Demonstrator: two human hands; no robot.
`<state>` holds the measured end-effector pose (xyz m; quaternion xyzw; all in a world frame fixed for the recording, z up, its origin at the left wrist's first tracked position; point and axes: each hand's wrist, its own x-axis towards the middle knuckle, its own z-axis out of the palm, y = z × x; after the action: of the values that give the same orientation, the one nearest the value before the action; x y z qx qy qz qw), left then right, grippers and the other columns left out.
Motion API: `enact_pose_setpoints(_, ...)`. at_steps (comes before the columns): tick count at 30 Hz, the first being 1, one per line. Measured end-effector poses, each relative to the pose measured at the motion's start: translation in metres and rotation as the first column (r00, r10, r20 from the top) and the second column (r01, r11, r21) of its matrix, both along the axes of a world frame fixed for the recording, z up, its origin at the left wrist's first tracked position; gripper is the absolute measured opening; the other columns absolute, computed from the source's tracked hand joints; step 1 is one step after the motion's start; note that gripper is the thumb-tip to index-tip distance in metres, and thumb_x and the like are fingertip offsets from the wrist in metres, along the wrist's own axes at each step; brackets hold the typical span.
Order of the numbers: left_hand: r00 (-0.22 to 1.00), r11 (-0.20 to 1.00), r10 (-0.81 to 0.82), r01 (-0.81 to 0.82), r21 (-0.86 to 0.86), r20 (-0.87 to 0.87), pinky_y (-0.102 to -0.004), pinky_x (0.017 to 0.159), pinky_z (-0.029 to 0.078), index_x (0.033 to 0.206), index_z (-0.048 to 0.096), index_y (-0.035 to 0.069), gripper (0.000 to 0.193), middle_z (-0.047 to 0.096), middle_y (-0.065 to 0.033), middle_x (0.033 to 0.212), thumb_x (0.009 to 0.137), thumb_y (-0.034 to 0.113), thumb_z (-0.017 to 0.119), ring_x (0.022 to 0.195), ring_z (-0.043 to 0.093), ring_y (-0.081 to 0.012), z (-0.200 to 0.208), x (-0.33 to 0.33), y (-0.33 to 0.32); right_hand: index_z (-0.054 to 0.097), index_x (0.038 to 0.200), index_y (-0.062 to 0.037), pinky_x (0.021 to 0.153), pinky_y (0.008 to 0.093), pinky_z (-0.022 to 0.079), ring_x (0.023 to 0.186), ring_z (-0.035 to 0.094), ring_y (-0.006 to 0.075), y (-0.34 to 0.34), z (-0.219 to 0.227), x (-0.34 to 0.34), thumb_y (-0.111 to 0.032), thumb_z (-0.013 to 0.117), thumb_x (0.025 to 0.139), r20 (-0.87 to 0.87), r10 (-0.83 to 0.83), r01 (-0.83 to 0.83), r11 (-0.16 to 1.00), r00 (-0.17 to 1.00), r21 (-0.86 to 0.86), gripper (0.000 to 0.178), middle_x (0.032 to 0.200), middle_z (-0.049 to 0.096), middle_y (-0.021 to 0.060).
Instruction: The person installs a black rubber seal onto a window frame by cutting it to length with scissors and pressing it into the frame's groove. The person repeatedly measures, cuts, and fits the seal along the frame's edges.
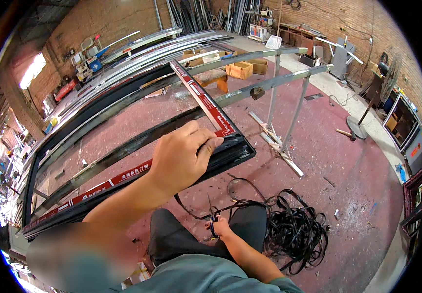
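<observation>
A black rectangular window frame (235, 155), with red-and-white protective tape (202, 97) along its inner faces, lies across in front of me. My left hand (184, 151) is closed at its near right corner, fingertips and thumb pinched on the inner edge. What they pinch is hidden. Lower down, above my lap, my right hand (219, 227) grips a pair of scissors (214, 219) by the dark handles, blades pointing up. A black rubber strip (186, 209) hangs below the frame and runs past the scissors to a tangled heap of black strip (296, 234) on the floor.
Two long metal rails (250, 90) on legs run under the frame. A wooden box (239, 70) stands beyond them. On the reddish floor (352, 180) to the right are a hammer (346, 134) and a pedestal fan (357, 127). Long metal profiles (137, 53) are stacked at the far left.
</observation>
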<state>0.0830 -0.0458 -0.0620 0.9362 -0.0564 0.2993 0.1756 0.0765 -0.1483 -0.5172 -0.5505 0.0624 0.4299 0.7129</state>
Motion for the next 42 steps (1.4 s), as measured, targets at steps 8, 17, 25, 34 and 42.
enact_pose_setpoints(8,0.999,0.999,0.03,-0.029,0.039,-0.03,-0.0426,0.07,0.054,0.101,0.071,0.008,0.015,0.072,-0.017,0.089,0.092,0.019,0.067,0.081,0.069,-0.0375,-0.004,0.006,-0.003,0.055,0.103,0.0028,0.058,0.0372,0.056,0.065,0.068,0.0266,-0.002,-0.013,0.002,0.006,0.062,0.089,0.042,0.035,-0.032,0.997,0.999,-0.072,0.016,0.085,0.071,0.0207)
enact_pose_setpoints(17,0.983,0.989,0.13,-0.119,0.091,-0.131,-0.0474,0.068,0.052,0.104,0.065,0.006,0.018,0.071,-0.019,0.084,0.095,0.022,0.063,0.077,0.069,-0.0389,-0.002,0.008,-0.01,0.055,0.103,0.0,0.058,0.0372,0.055,0.065,0.068,0.0271,0.0,-0.026,0.007,0.005,0.054,0.092,-0.056,-0.025,0.026,1.0,0.998,0.009,0.012,0.085,0.071,0.0207)
enact_pose_setpoints(25,0.96,0.964,0.199,-0.155,0.217,-0.197,-0.0513,0.064,0.051,0.103,0.062,0.007,0.024,0.068,-0.0198,0.075,0.093,0.028,0.065,0.071,0.068,-0.0404,0.003,0.011,-0.017,0.053,0.106,0.0025,0.059,0.0365,0.056,0.066,0.069,0.028,-0.004,-0.023,0.006,0.004,0.056,0.091,-0.018,-0.032,0.032,0.999,0.999,-0.003,0.015,0.086,0.072,0.0223)
enact_pose_setpoints(34,0.96,0.949,0.205,-0.148,0.277,-0.19,-0.0479,0.064,0.053,0.094,0.07,0.01,0.025,0.069,-0.0156,0.073,0.092,0.035,0.065,0.069,0.069,-0.0378,0.011,0.019,-0.016,0.052,0.106,0.0034,0.062,0.0352,0.055,0.069,0.07,0.026,-0.008,-0.019,0.01,0.002,0.056,0.092,-0.011,-0.033,0.034,0.999,0.999,0.035,0.015,0.088,0.072,0.0203)
enact_pose_setpoints(42,0.947,0.932,0.287,-0.241,0.272,-0.143,-0.0457,0.062,0.052,0.089,0.069,0.009,0.038,0.068,-0.0132,0.073,0.089,0.047,0.069,0.069,0.069,-0.0349,0.004,0.019,-0.013,0.049,0.107,0.0027,0.064,0.0372,0.057,0.071,0.069,0.0251,-0.014,-0.007,0.013,0.003,0.058,0.091,-0.045,-0.047,0.049,0.998,0.998,0.038,0.018,0.085,0.069,0.0201)
